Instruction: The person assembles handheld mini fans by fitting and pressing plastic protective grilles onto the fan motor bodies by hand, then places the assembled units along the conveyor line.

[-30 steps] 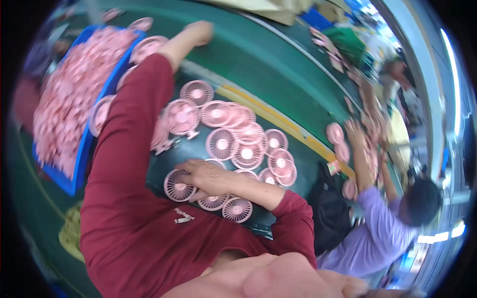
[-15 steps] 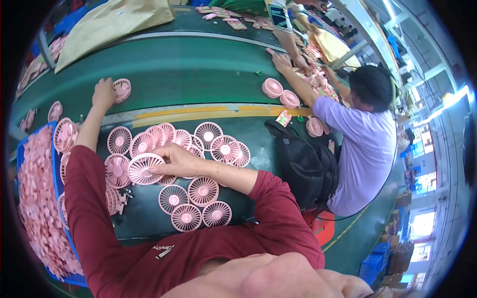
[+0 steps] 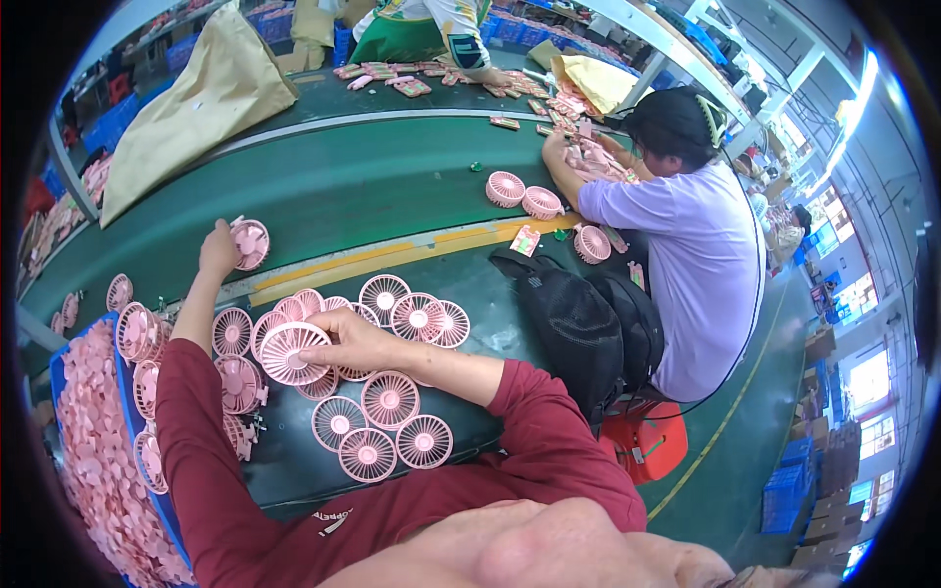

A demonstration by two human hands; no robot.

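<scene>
Pink cover (image 3: 284,355) pinched in my right hand (image 3: 353,339), thumb on its face, elbow bent, over the other covers (image 3: 389,400). Left hand (image 3: 219,252) stretched out forward-left, gripping a fan (image 3: 252,244) by its edge, at the belt (image 3: 372,176). Step (my guess): picking up a fan to match; next move calls for squaring the two up.
</scene>
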